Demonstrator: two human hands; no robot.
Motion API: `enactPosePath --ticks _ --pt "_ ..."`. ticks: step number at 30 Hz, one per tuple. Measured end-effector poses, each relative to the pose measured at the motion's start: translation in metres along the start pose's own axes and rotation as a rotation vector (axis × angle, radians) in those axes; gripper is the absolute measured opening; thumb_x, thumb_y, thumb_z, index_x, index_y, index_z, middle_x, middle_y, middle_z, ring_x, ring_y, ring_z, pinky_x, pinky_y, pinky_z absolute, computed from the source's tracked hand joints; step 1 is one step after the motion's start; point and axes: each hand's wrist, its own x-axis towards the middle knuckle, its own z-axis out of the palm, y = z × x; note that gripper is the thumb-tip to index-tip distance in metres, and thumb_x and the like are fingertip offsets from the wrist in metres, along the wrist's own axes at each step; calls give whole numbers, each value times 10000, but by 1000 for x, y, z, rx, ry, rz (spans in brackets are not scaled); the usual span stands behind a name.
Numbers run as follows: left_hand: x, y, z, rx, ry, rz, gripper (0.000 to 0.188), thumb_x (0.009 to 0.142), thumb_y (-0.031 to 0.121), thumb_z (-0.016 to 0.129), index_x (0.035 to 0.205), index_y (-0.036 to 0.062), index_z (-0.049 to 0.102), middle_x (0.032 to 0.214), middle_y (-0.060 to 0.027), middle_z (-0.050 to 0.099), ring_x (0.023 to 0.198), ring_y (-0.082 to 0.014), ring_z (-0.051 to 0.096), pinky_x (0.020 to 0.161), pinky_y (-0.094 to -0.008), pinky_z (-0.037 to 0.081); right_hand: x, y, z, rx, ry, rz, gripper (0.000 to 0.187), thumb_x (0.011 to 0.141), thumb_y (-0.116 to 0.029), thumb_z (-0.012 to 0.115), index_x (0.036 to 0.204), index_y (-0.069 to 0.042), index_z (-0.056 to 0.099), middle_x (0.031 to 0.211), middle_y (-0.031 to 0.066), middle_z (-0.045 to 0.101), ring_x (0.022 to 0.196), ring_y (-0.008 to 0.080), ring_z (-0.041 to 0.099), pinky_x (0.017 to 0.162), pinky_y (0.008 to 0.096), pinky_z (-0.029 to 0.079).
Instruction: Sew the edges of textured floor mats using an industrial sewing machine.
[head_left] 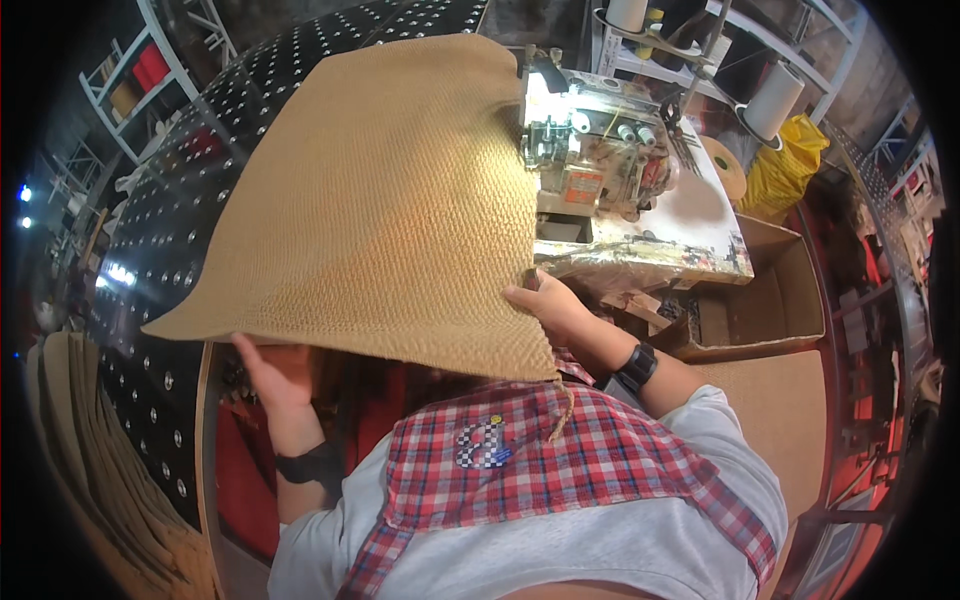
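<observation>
A large tan woven mat (400,200) spreads across the table, its far right edge against the overlock sewing machine (600,150). The near edge hangs toward me over the table's front, and a loose thread tail (565,415) dangles from its near right corner. My right hand (550,305) grips the mat's right edge, thumb on top, just in front of the machine. At the near left edge, my left hand (275,380) is palm up with stretched fingers, one reaching the mat's rim. Part of that hand is blurred and shaded under the mat.
The black table (150,250) is dotted with shiny studs. Folded tan mats (90,450) hang at the lower left. An open cardboard box (780,290) stands right of the machine, near a yellow bag (795,165) and a white thread cone (775,100).
</observation>
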Motion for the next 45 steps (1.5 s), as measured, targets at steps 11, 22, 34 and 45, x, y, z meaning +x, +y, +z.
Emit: enactPosePath --ticks 11,22,34,45 --pt "53 5 -8 -24 73 84 545 849 400 358 1260 45 303 1259 -114 373 1134 -276 377 924 -401 333 -6 -18 9 -114 58 58 329 824 -126 516 1084 52 422 940 109 555 794 149 566 685 268 472" --pt "81 -7 -2 73 -7 -209 383 824 82 437 1195 20 363 1172 -116 453 1061 -255 461 881 -405 399 10 -14 -3 -79 81 53 321 838 -162 494 1074 49 437 901 98 557 762 135 552 638 273 463" --pt "165 -25 55 136 0 -211 355 806 -6 427 1160 13 401 1160 -110 457 1052 -266 464 899 -427 387 5 -34 -15 -156 131 90 195 844 -223 490 870 -30 491 598 22 472 418 85 393 361 220 320" --pt "232 -50 82 220 -2 -265 330 810 45 455 1134 -7 423 1096 -123 495 985 -262 506 792 -367 440 -3 -43 -38 -29 267 3 200 830 -238 508 856 -39 508 555 -16 397 417 64 332 369 199 260"
